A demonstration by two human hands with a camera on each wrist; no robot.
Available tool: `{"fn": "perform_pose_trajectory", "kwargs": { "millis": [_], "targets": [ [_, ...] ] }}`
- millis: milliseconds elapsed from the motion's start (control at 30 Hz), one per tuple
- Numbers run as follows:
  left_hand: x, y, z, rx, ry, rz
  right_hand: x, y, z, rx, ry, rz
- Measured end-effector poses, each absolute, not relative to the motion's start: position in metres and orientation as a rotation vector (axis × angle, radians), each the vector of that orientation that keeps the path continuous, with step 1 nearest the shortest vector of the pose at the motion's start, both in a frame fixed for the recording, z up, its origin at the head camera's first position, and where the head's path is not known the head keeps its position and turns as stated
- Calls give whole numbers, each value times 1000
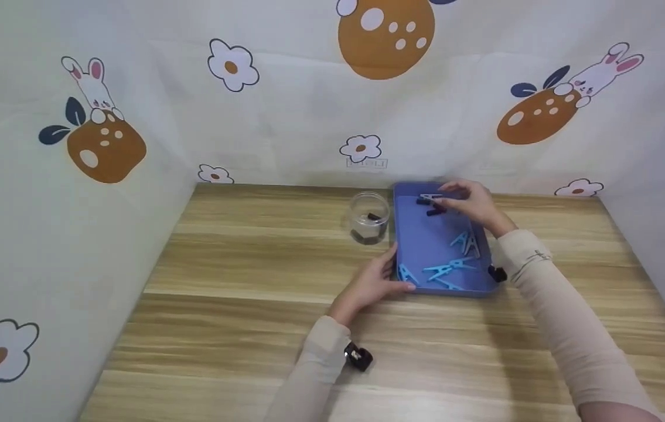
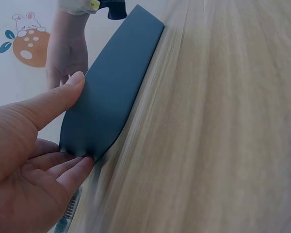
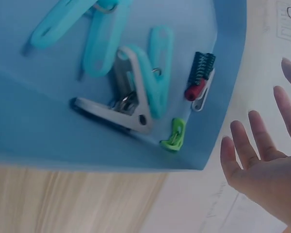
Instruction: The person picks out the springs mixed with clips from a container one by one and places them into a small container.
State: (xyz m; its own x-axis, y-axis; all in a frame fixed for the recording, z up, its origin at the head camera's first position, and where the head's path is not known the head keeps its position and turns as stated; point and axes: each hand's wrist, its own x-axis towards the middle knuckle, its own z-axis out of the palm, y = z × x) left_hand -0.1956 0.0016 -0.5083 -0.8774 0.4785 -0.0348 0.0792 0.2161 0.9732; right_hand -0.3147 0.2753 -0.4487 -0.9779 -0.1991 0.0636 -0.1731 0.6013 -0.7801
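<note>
Head view: my left hand grips the blue tray on the table by its near left corner, while my right hand, fingers loosely spread, hangs over its far end, perhaps touching the dark pieces.

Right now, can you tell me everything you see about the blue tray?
The blue tray is shallow and oblong, with upright walls and softened corners, and looks like plastic. It lies open side up on the wood-look table, right of the clear jar. Inside I see turquoise clips, a grey clip, a small green clip and small dark pieces. The left hand grips its near left corner; the right hand is at its far end, but I can't tell whether they touch.
</note>
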Motion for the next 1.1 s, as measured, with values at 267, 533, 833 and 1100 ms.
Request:
{"fn": "perform_pose_trajectory", "kwargs": {
  "millis": [267, 533, 833, 1100],
  "targets": [
    [-195, 3, -511, 504, 2163, 1698, -315, 281, -455, -307, 2762, -1352],
    [-197, 3, -510, 482, 2108, 1728, -315, 288, -450, -309, 2763, -1340],
    [-198, 1, -510, 494, 2135, 1715, -318, 295, -455, -310, 2747, -1344],
    [-199, 2, -512, 511, 2151, 1703, -318, 300, -462, -327, 2788, -1246]
  ]
}}
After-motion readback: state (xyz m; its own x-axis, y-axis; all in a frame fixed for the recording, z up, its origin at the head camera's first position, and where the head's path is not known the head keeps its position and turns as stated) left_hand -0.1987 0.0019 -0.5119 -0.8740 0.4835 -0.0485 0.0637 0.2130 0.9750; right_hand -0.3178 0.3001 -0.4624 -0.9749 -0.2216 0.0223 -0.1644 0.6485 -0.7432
